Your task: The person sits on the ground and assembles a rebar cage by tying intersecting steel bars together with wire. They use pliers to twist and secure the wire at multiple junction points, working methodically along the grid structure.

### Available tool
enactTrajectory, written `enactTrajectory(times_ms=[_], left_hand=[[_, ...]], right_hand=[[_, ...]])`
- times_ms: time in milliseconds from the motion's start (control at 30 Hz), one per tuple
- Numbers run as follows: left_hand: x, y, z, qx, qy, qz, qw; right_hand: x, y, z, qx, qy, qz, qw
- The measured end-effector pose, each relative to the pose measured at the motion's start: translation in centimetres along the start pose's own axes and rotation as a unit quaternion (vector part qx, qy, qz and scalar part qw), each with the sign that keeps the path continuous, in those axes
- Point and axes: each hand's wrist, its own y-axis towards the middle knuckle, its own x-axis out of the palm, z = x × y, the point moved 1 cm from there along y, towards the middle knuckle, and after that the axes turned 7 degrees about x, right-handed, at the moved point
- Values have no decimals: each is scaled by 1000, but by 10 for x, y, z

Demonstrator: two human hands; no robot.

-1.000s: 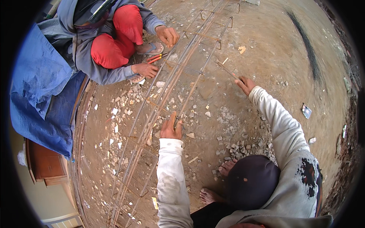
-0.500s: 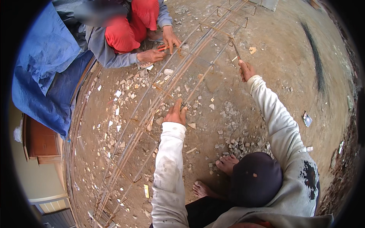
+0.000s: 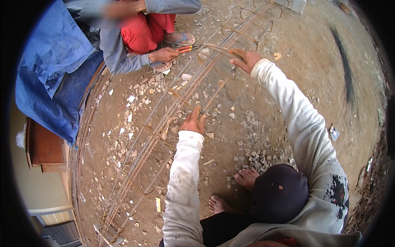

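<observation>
1. Far left: blue tarp (image 3: 53, 53) hangs in folds; nearer, a brown wooden panel (image 3: 47, 146) against a pale wall.
2. Right of these: long thin rods (image 3: 77, 173) in a curved bundle on the ground.
3. Far, left of centre: a co-worker in red trousers (image 3: 140, 37) crouches beside the bar cage. The co-worker's hand (image 3: 163, 54) grips orange-red-handled pliers (image 3: 187, 48), pointed right toward the cage.
4. Bar cage (image 3: 156, 136), long metal bars with bent cross-ties, runs diagonally from near left to far centre, above rubble-strewn ground.
5. Left hand (image 3: 192, 121), centre: at the cage's right-hand bar, fingers slightly spread; cannot tell whether they pinch anything.
6. Right hand (image 3: 245, 59), farther and to the right: fingers closed around a slender tool (image 3: 224, 50), which extends left across the far part of the cage. Its tip is near the pliers; contact cannot be told.
7. Near, right of centre: grey stones (image 3: 259, 156) in a loose heap, just beside a bare foot (image 3: 247, 178).
8. Right: small packet (image 3: 333, 132) on the ground; farther away, a dark bundle of thin strands (image 3: 343, 61).
</observation>
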Motion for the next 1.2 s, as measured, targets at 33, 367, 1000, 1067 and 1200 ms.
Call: enactTrajectory(times_ms=[33, 367, 1000, 1067, 1200], left_hand=[[-2, -1, -3, -4, -3, 1, 1000], [-4, 6, -2, 30, -38, -16, 999], [-61, -60, -30, 243, 29, -25, 969], [-74, -86, -34, 237, 2, 42, 971], [-83, -154, -47, -40, -168, 48, 984]], right_hand=[[-1, 5, -18, 13, -48, -14, 999], [-7, 8, -53, 55, -158, -62, 984], [83, -265, -75, 155, 291, -221, 918], [56, -247, -86, 85, 198, -227, 950], [58, -221, -108, 8, 79, -307, 948]])
